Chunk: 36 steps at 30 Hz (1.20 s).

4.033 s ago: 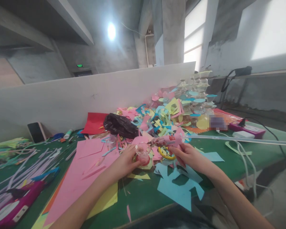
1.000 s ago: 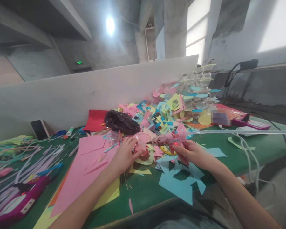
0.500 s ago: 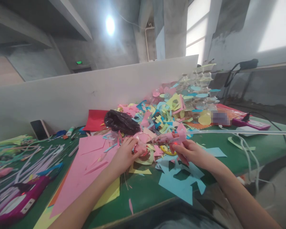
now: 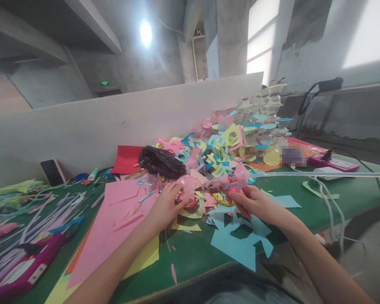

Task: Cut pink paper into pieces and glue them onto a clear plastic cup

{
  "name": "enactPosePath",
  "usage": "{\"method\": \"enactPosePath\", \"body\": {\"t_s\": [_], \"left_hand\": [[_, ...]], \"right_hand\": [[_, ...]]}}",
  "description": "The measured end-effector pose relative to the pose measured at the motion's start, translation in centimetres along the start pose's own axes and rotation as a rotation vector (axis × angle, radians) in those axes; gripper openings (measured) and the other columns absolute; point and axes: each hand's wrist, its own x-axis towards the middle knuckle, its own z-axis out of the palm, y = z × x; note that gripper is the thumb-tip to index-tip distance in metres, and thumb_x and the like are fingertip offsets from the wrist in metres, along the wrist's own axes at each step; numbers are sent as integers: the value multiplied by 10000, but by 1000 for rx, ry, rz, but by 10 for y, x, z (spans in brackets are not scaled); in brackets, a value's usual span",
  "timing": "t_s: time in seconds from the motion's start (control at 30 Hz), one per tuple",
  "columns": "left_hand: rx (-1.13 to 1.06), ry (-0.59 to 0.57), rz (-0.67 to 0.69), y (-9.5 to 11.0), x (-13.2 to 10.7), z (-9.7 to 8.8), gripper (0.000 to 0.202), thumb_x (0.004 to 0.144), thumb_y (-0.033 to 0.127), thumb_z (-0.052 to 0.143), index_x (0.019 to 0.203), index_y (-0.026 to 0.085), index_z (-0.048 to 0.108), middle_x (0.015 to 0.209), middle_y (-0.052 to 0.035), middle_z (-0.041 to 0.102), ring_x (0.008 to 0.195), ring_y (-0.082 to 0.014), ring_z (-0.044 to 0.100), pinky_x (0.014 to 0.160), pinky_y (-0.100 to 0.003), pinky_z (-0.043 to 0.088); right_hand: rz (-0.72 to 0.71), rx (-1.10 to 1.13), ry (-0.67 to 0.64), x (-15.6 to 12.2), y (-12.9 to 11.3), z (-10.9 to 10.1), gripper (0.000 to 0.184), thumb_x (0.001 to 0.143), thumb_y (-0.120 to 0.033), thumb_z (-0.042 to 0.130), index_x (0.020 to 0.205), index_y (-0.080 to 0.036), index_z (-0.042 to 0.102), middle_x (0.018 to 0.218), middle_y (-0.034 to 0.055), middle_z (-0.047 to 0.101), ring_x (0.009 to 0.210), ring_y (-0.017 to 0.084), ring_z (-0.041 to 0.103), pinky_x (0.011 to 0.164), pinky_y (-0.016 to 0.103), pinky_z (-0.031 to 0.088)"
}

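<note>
In my right hand (image 4: 247, 200) is a pink hot glue gun (image 4: 223, 185), with fingers wrapped round its handle and a small red light glowing there. A long clear glue stick (image 4: 316, 174) runs out of its back toward the right. The dark nozzle points left and meets, or nearly meets, a pink paper piece (image 4: 189, 185). My left hand (image 4: 167, 202) is closed on that piece from the left, its fingertips partly hidden. Whether the paper is fixed to something clear underneath is hard to make out. Cut-out light blue paper (image 4: 237, 245) lies below my right hand.
Paper scraps (image 4: 215, 147) heap up behind my hands beside a black plastic bag (image 4: 160, 162). Stacked clear cups (image 4: 269, 122) stand back right. Pink sheets (image 4: 98, 236) and a magenta power strip (image 4: 28, 266) lie left; white cables (image 4: 331, 207) hang right.
The glue stick's far end has shifted slightly left, toward the gun. Both hands stay in nearly the same place.
</note>
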Motion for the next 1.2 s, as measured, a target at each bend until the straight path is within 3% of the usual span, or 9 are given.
{"method": "enactPosePath", "body": {"t_s": [0.13, 0.3, 0.43, 0.93, 1.2], "left_hand": [[-21, 10, -20, -1, 1, -1, 171, 890, 370, 530, 961, 215, 526, 1012, -32, 557, 1019, -212, 488, 882, -340, 393], [25, 14, -17, -4, 1, 0, 159, 887, 362, 533, 918, 206, 530, 999, -32, 558, 1003, -211, 494, 876, -345, 402], [68, 26, 52, -6, 0, 3, 179, 883, 364, 549, 961, 203, 551, 1001, -38, 569, 991, -212, 501, 861, -352, 416], [185, 76, 306, 5, -2, 6, 224, 834, 320, 644, 1011, 201, 573, 972, -49, 614, 952, -209, 544, 847, -355, 456], [177, 82, 332, 7, -1, 7, 179, 845, 317, 627, 977, 205, 582, 946, -53, 618, 927, -205, 552, 833, -363, 469]], "right_hand": [[14, -62, -7, 0, -3, 0, 652, 872, -678, 380, 421, -207, 405, 409, -9, 442, 480, 112, 441, 655, 279, 421], [45, 66, 36, -2, -4, -1, 583, 878, -633, 423, 483, -205, 438, 398, -23, 443, 459, 108, 445, 584, 255, 416], [30, 128, 26, -3, -5, -2, 590, 895, -609, 406, 471, -199, 446, 406, -15, 463, 436, 98, 429, 532, 247, 395], [4, 76, -4, 1, -2, -1, 581, 873, -647, 425, 487, -214, 407, 391, -23, 450, 448, 109, 465, 585, 262, 427], [-6, 19, -2, -1, -4, -1, 636, 885, -650, 398, 427, -209, 415, 382, -11, 442, 472, 118, 478, 647, 274, 436]]}}
